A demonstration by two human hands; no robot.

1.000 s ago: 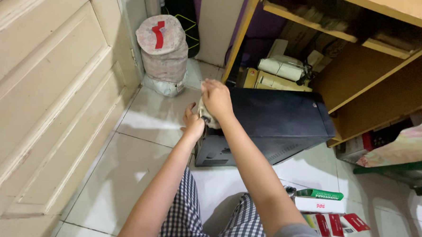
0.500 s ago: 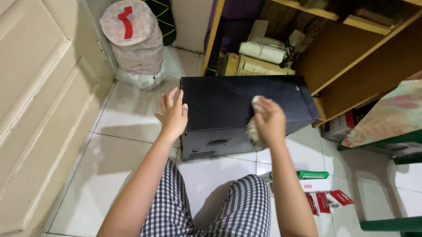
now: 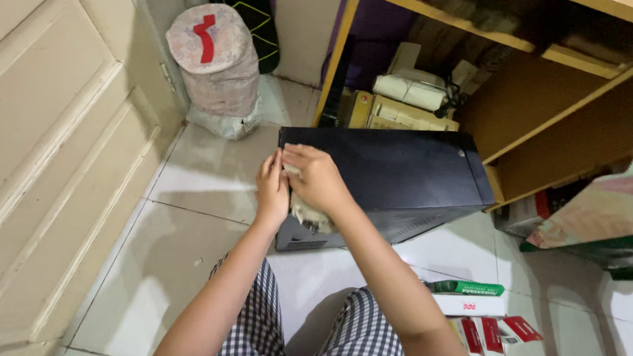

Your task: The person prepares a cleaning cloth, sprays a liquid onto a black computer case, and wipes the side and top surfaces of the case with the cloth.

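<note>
We see a black computer case (image 3: 395, 176) lying on its side on the pale tiled floor (image 3: 185, 250), in front of a wooden shelf unit (image 3: 547, 117). Our right hand (image 3: 316, 178) is closed on a crumpled, off-white cloth (image 3: 306, 214) and presses it onto the near left corner of the case, the cloth spilling over the edge toward us. Our left hand (image 3: 272, 189) rests flat against the left end of the case, fingers together and pointing away from us, just beside the right hand and touching the cloth's edge; it grips nothing. Our knees in checked trousers (image 3: 366, 337) show at the bottom. A wrapped, rounded bundle with a red mark (image 3: 218, 56) stands near the cream panelled door (image 3: 41, 137), well apart from the case. Small red and white cartons and a green box (image 3: 478, 306) lie on the floor to our right.
</note>
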